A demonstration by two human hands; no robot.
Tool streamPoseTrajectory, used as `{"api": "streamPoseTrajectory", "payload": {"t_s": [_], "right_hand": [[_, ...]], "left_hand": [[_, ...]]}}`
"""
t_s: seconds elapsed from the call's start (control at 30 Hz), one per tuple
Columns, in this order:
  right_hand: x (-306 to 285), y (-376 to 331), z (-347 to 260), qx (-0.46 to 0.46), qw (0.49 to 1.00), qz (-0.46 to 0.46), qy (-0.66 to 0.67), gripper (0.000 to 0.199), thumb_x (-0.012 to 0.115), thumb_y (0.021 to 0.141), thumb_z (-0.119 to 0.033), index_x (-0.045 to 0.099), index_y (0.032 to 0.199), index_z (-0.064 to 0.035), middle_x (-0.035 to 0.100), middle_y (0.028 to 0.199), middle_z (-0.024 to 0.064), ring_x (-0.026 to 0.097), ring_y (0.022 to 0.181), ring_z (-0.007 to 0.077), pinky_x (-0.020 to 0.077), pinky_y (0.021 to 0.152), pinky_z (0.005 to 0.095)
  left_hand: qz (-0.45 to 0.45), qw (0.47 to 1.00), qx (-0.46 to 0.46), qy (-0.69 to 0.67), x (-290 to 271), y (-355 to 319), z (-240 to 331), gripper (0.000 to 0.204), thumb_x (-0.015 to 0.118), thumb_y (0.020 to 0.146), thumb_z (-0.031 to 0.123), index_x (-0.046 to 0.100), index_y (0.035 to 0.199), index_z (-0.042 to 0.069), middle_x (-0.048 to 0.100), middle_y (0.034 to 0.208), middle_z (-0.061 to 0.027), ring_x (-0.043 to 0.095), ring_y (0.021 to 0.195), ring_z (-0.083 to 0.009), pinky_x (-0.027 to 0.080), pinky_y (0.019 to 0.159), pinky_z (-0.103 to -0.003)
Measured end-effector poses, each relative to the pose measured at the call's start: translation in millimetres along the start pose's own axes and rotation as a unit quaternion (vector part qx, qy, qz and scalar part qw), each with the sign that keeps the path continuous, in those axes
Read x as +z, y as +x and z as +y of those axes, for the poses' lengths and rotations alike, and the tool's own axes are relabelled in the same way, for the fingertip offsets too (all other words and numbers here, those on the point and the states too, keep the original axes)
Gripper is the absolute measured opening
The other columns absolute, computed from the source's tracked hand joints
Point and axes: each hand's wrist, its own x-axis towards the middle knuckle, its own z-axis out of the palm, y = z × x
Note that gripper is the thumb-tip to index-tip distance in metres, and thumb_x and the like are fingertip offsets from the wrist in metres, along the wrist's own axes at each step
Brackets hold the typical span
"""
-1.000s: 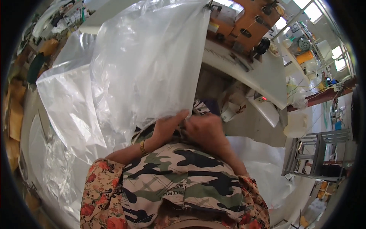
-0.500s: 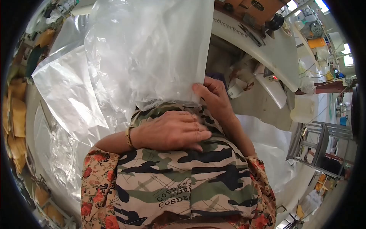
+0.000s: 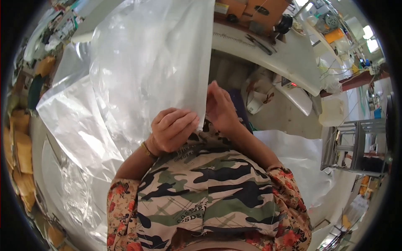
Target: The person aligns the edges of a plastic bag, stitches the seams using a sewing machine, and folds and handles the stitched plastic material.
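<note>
A large translucent plastic sheet (image 3: 146, 62), perhaps a bag, hangs in front of me, its near end at my waist. My left hand (image 3: 173, 129) is closed on its near edge close to the right corner, fingers curled over the film. Just right of the sheet's side edge, my right hand (image 3: 222, 111) is raised with its fingers stretched out. Nothing shows in its palm, and whether its fingertips touch the film is hard to see. More shiny plastic film (image 3: 79, 121) lies crumpled to the left.
A white worktable (image 3: 289, 69) curves across the upper right, bearing an orange-brown machine (image 3: 251, 12) and a dark pair of tongs or pliers (image 3: 259, 44). Another white sheet (image 3: 293, 154) lies at my right. A grey metal frame (image 3: 356, 146) stands farther right; brown packages (image 3: 21, 146) line the left.
My left hand has risen from my lap and taken hold of the sheet's near edge. The right hand has let go of the side edge and straightened its fingers.
</note>
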Motion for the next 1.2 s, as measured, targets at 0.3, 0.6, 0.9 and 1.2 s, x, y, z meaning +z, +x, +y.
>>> {"api": "streamPoseTrajectory", "payload": {"t_s": [0.3,0.6,0.9,1.2], "right_hand": [[-40,79,65,-0.258,0.938,-0.007,-0.23,0.019,0.055,0.093,-0.016,0.061,0.107,-0.0033,0.063,0.096,0.0031,0.059,0.081,0.0111,0.0497,0.074,0.0284],[-74,117,-5,-0.075,0.92,0.055,-0.382,0.022,0.057,0.093,-0.022,0.064,0.088,-0.0012,0.065,0.076,0.0038,0.064,0.068,0.0134,0.0518,0.059,0.0268],[-82,249,-100,-0.156,0.872,0.229,-0.403,0.043,0.06,0.091,-0.035,0.06,0.064,-0.0011,0.059,0.059,0.0025,0.061,0.057,0.0133,0.0465,0.046,0.0298],[-92,259,-50,-0.369,0.793,0.237,-0.424,0.048,0.058,0.09,-0.037,0.048,0.069,0.005,0.039,0.058,0.0154,0.04,0.054,0.0233,0.0371,0.055,0.04]], "left_hand": [[-0.094,0.994,-0.048,-0.041,-15,21,4,0.025,0.063,0.07,0.003,0.067,0.094,0.004,0.065,0.098,-0.0064,0.066,0.091,-0.0208,0.04,0.105,-0.042],[-0.164,0.981,-0.072,-0.067,-2,-3,-25,0.02,0.065,0.068,0.001,0.065,0.087,0.007,0.064,0.092,-0.0021,0.065,0.089,-0.0171,0.026,0.112,-0.056],[-0.164,0.981,-0.078,-0.074,6,-15,-37,0.019,0.066,0.068,0.0,0.065,0.084,0.01,0.065,0.09,-0.0014,0.066,0.087,-0.0177,0.022,0.112,-0.059],[-0.19,0.973,-0.093,-0.089,17,-26,-63,0.017,0.066,0.067,0.002,0.065,0.082,0.01,0.064,0.088,0.0001,0.065,0.088,-0.0176,0.014,0.113,-0.064]]}}
